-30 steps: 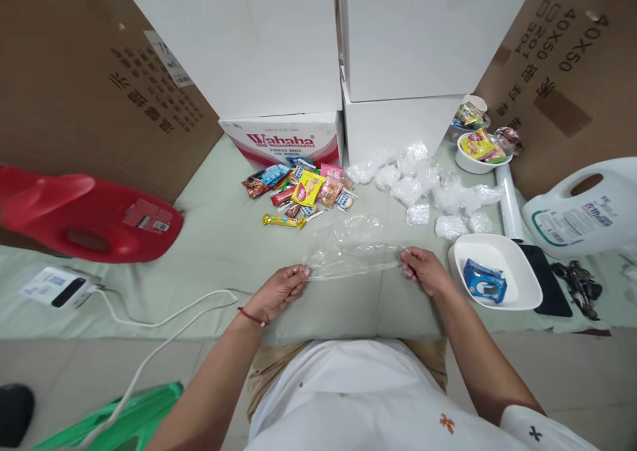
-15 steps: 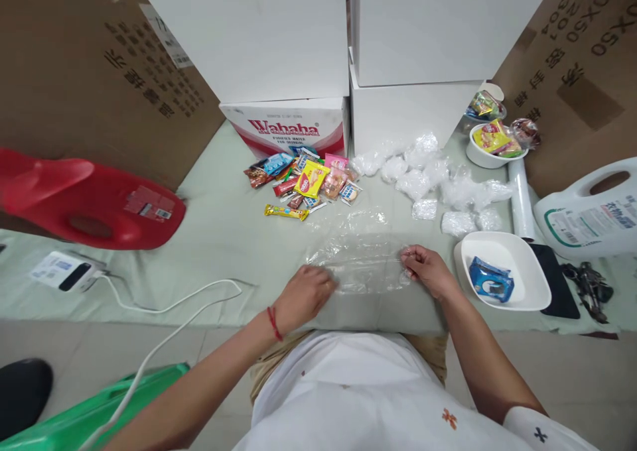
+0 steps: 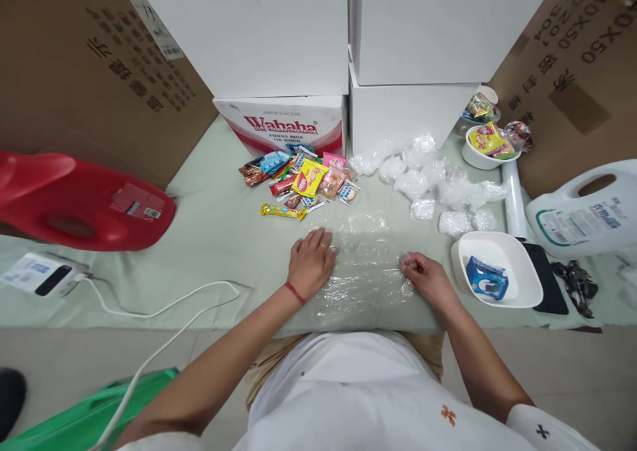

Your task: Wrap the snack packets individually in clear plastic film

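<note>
white boxes [image 3: 418, 26] are stacked at the rear of a cloth-covered table [image 3: 209, 239]. clear film [image 3: 363, 265] is spread on the near side, between both hands. its left edge is covered by the left hand [image 3: 311, 262], grip unclosed and palm down, presumably so that the sheet is flattened. its right edge is pinched by the grip of the right hand [image 3: 424, 276], apparently as an anchor. beyond, wrapped snacks [image 3: 309, 178] are heaped; crumpled clear-plastic bundles [image 3: 412, 183] are grouped beside them.
</note>
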`<state>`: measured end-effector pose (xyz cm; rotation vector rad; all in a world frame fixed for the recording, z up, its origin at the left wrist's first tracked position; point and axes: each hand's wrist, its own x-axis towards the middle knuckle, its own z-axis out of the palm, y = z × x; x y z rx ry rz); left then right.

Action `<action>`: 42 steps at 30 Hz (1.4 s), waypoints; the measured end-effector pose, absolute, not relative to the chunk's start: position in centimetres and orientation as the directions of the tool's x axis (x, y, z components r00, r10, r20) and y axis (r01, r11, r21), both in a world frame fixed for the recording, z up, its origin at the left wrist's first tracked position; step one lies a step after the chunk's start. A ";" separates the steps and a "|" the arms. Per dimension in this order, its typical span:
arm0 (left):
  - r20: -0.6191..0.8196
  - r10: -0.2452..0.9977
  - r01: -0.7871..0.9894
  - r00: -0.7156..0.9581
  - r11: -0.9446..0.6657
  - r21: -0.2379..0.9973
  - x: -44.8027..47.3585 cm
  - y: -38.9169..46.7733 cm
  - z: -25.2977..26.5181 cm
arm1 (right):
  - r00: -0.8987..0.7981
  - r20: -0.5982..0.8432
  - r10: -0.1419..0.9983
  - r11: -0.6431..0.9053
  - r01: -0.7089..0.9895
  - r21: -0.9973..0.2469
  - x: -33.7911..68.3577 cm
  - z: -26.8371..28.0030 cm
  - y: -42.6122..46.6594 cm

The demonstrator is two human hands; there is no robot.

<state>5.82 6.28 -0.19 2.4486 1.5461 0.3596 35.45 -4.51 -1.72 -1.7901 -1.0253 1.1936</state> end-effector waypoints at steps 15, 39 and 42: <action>0.005 0.848 0.831 0.531 -0.522 0.192 3.0 8.6 -2.6 | -0.170 0.043 0.985 0.175 0.947 -0.270 31.6 -0.7 1.7; 0.054 0.841 0.799 0.538 -0.529 0.284 1.8 9.0 -2.8 | -0.155 -0.207 0.966 0.091 0.952 -0.291 25.8 4.6 18.8; 0.053 0.839 0.800 0.541 -0.533 0.278 1.9 9.0 -2.9 | -0.056 -0.253 0.966 -0.024 0.952 -0.304 19.8 3.8 19.9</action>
